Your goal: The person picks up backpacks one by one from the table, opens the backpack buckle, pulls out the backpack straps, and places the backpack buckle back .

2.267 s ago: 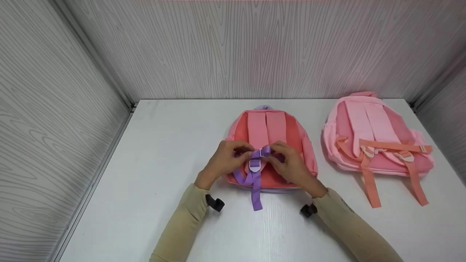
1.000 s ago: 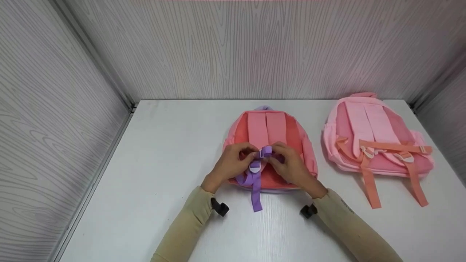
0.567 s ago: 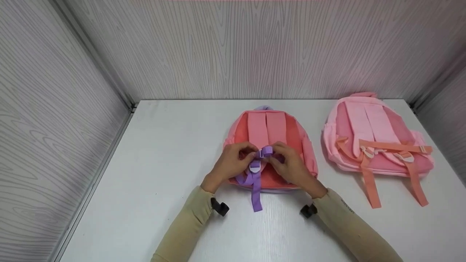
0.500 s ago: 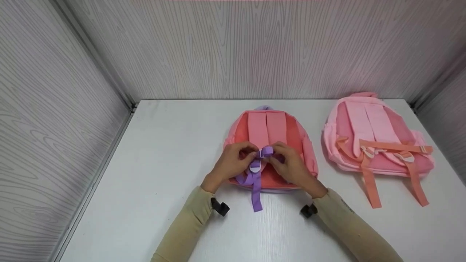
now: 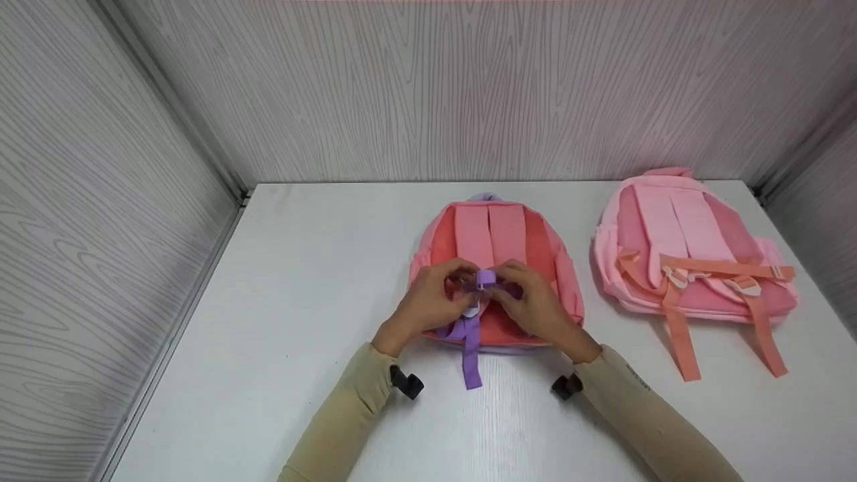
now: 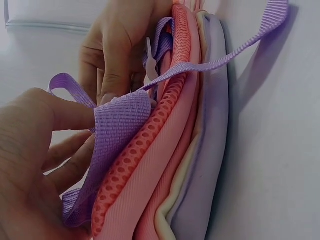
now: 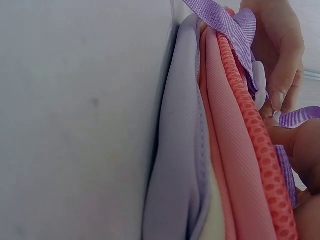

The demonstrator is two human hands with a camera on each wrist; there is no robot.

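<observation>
A coral-pink backpack (image 5: 474, 231) lies on the table with its shoulder straps facing up. Between both hands, a purple strap (image 5: 485, 277) stands up in a small loop over the backpack's lower half. My left hand (image 5: 432, 299) pinches this strap from the left, fingertips close to the right hand's. From the other side my right hand (image 5: 537, 302) pinches it too. In the left wrist view the purple webbing (image 6: 120, 117) runs by the left fingers. Below the fingers sits a white buckle (image 5: 471, 310), partly covered, with a purple strap end (image 5: 471, 358) hanging over the table.
A lighter pink backpack (image 5: 693, 227) with orange straps (image 5: 683, 341) lies to the right. The white table (image 5: 301, 268) meets a wood-grain panel (image 5: 428, 94) behind and another panel (image 5: 94, 268) at left.
My left hand has shifted slightly right, its fingertips closing in on the right hand's and covering more of the buckle. The purple loop has moved a little left. The right hand stays almost still.
</observation>
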